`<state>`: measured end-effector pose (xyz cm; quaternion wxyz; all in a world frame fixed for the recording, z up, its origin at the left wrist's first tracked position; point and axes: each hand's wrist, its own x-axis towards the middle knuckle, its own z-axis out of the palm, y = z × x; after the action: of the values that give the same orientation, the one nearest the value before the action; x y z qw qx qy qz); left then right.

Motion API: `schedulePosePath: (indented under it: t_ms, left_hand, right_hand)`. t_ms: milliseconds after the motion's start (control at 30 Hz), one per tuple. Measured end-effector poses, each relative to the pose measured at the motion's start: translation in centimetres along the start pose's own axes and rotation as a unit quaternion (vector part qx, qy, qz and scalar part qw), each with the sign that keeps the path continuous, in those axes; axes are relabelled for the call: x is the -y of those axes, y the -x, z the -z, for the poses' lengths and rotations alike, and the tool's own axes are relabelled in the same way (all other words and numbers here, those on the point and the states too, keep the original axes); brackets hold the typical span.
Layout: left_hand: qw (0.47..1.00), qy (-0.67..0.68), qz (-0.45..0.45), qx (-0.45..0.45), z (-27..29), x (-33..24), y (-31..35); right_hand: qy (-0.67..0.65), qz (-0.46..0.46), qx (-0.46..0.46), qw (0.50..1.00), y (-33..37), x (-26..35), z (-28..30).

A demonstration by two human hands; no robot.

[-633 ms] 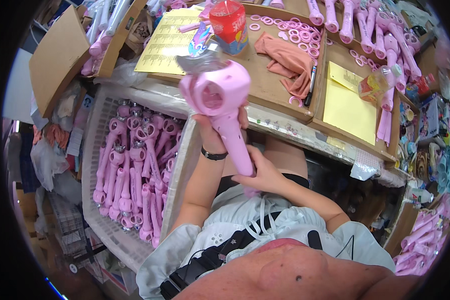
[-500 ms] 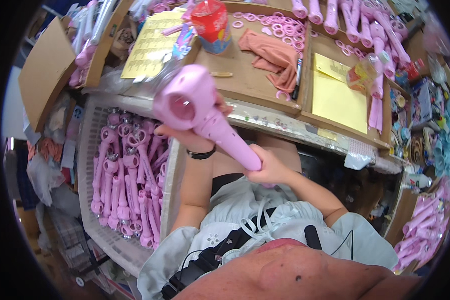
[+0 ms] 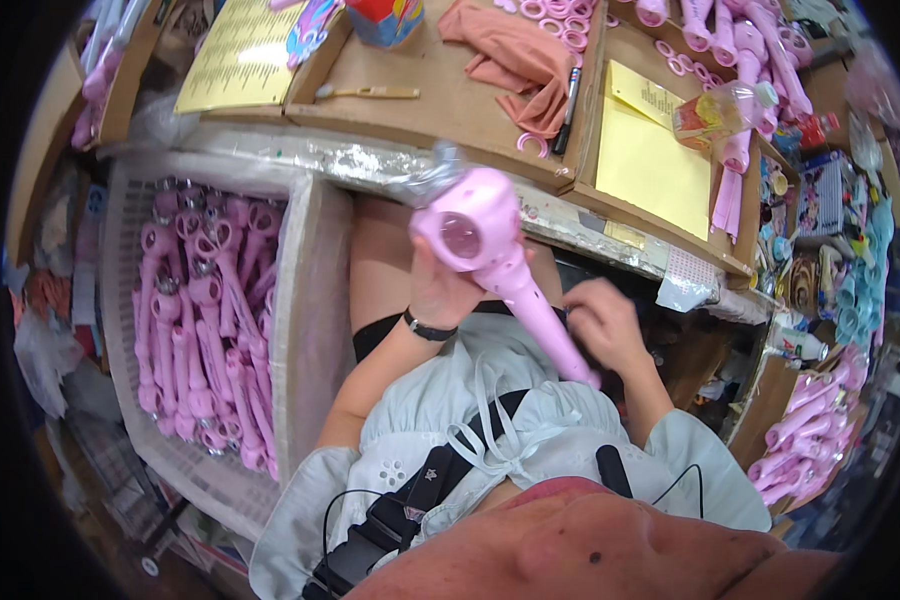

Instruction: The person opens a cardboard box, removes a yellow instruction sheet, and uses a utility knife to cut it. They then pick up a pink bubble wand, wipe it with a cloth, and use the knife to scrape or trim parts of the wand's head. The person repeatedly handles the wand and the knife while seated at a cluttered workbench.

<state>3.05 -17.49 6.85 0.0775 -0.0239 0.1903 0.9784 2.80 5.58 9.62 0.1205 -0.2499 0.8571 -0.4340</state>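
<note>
A pink plastic toy wand (image 3: 540, 320) with a wide head, a round opening in it and a long handle hangs over my lap, tilted down to the right. On top of its head is a blurred silver, shiny part (image 3: 440, 178). My left hand (image 3: 445, 285) is closed around the wand's head from below and from the left. My right hand (image 3: 607, 322) is off the wand, just right of the handle's lower part, with loosely bent fingers and nothing seen in them.
A white plastic basket (image 3: 295, 300) full of similar pink wands stands at my left. On the bench ahead lie an orange cloth (image 3: 515, 60), a toothbrush (image 3: 370, 92), a black marker (image 3: 567, 110), pink rings (image 3: 560, 15), yellow sheets (image 3: 650, 160) and a bottle (image 3: 715, 115). More pink parts (image 3: 810, 430) lie at right.
The wand has moved right and down, closer to my lap, with my left hand on its head. My right hand has let go of the handle and moved right. The view has shifted too.
</note>
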Motion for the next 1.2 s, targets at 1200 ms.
schedulePosePath:
  t_ms: [1200]
  left_hand:
    - [0.995, -0.049, 0.040, -0.082, -1.3, 2.1, -1.5]
  right_hand:
    - [0.083, 0.060, -0.246, 0.964, -8.0, 5.3, 0.3]
